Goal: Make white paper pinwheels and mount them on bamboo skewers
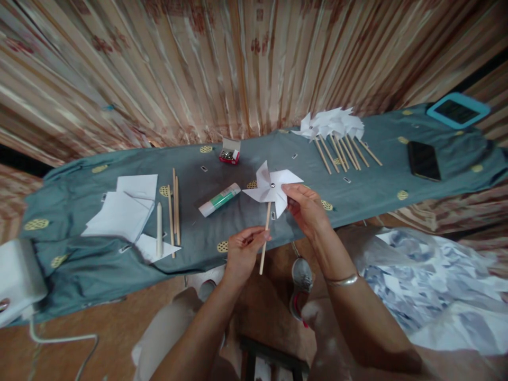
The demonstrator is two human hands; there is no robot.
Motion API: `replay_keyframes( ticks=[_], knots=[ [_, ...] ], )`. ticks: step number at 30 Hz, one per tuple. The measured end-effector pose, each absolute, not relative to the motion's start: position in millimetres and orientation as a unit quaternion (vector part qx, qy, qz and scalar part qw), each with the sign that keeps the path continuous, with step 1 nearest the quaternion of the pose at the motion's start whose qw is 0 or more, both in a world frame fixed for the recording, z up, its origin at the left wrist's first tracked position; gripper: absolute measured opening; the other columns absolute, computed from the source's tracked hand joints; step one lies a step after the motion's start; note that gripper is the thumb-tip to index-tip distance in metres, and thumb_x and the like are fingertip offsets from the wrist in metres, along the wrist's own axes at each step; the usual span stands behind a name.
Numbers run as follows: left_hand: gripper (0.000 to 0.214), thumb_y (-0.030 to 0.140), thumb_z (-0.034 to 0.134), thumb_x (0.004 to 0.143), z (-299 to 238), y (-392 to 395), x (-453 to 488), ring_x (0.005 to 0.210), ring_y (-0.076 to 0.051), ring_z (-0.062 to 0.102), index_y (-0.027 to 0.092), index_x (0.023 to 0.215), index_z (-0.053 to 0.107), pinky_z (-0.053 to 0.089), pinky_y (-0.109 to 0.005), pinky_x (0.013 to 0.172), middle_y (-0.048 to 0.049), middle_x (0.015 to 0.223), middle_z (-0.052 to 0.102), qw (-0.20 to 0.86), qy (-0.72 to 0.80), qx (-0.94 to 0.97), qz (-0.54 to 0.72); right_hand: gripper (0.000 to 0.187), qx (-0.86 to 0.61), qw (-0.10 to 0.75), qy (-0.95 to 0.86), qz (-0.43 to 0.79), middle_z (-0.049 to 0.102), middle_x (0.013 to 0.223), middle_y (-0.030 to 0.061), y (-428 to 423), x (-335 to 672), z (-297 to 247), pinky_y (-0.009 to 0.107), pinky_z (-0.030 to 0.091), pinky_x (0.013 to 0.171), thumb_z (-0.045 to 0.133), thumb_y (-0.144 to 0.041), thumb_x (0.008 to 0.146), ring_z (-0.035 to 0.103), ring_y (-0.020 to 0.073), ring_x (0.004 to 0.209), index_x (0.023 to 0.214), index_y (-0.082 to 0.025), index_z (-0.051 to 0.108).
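Observation:
A white paper pinwheel [262, 182] with a shiny pin at its centre is held above the front part of the cloth-covered table. My left hand [246, 248] pinches its wooden stick [267, 225] below the blades. With thumb and fingers, my right hand [305, 206] grips one of the paper blades at the right. Just left of the pinwheel lies a glue stick [219, 200] with a green label. Behind the glue stick, a small open red and white box [229, 152] holds metal pins.
Finished pinwheels [333, 127] lie at the back right. A phone [424, 160] and a blue-framed device [458, 111] are farther right. White paper sheets [119, 214], loose sticks [177, 211] and a white rod [159, 230] lie left. A bag of paper pieces [432, 280] stands at lower right.

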State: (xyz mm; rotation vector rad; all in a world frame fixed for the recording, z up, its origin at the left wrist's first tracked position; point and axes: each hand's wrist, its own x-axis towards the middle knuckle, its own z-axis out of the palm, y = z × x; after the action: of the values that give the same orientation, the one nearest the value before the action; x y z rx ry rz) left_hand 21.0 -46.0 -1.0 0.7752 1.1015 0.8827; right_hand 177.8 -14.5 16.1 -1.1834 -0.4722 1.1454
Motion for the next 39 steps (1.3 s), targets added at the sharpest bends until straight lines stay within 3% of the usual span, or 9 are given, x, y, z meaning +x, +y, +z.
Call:
replay_keyframes(
  ticks=[11, 39],
  knots=[
    [0.02, 0.033, 0.082, 0.057, -1, -45, 21, 0.063, -0.016, 0.066, 0.018, 0.069, 0.075, 0.051, -0.027, 0.068, -0.0026, 0.063, 0.073, 0.688, 0.489, 0.356, 0.4, 0.029, -0.508, 0.644, -0.151, 0.552, 0.073, 0.065, -0.0023, -15, 176, 21, 0.016, 0.051, 0.05, 0.09, -0.033, 0.049, 0.061, 0.0062, 0.052, 0.064, -0.019, 0.07],
    [0.024, 0.037, 0.082, 0.057, 0, -44, 20, 0.066, -0.018, 0.068, 0.018, 0.071, 0.076, 0.053, -0.029, 0.069, -0.0041, 0.067, 0.074, 0.678, 0.492, 0.364, 0.406, 0.028, -0.504, 0.634, -0.167, 0.562, 0.074, 0.065, 0.0016, -14, 167, 20, 0.02, 0.053, 0.048, 0.09, -0.034, 0.049, 0.063, 0.0111, 0.052, 0.067, -0.02, 0.073]
  ],
)
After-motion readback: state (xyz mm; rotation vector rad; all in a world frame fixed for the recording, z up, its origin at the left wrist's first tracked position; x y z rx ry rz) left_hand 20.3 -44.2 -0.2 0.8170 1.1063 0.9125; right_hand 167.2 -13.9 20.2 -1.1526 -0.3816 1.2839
